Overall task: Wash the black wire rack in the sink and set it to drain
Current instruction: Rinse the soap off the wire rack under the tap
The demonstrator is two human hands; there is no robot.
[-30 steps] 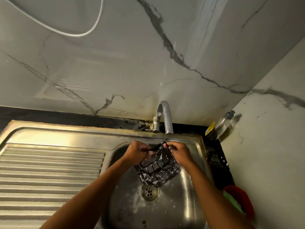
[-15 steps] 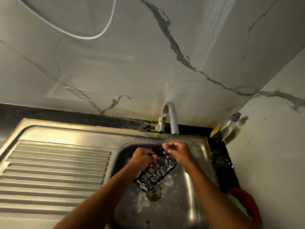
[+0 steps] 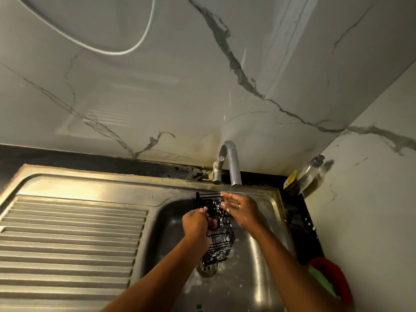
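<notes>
Rack swung since the earlier frame: black wire rack (image 3: 222, 234) was slanted across both hands, now hangs near upright, long axis running from tap spout toward drain (image 3: 207, 270); right hand gave up its grip

Left hand (image 3: 194, 224) curled round the rack's left side wire, carrying it clear of the basin floor. Right hand (image 3: 242, 207) flat, fingers (image 3: 227, 197) straight and side by side under the tap (image 3: 233, 163) stream, tips at the rack's top corner; can't confirm contact

Step, my read: rinse phase, suds remain all over the mesh below the left fingers. Next move probably needs the rack shifted up and turned so water hits the lower end, then a carry to the ribbed drainboard (image 3: 67, 233), well left of the left fingers

Surroundings: stainless sink (image 3: 265, 221) wet, foam flecks around the drain. Soap bottle (image 3: 309, 174) leans in the corner right of the right fingers; red holder (image 3: 340, 284) with green sponge (image 3: 319, 278) nearer the camera on that side. Veined marble wall (image 3: 157, 97), white cable (image 3: 144, 41) looping above
</notes>
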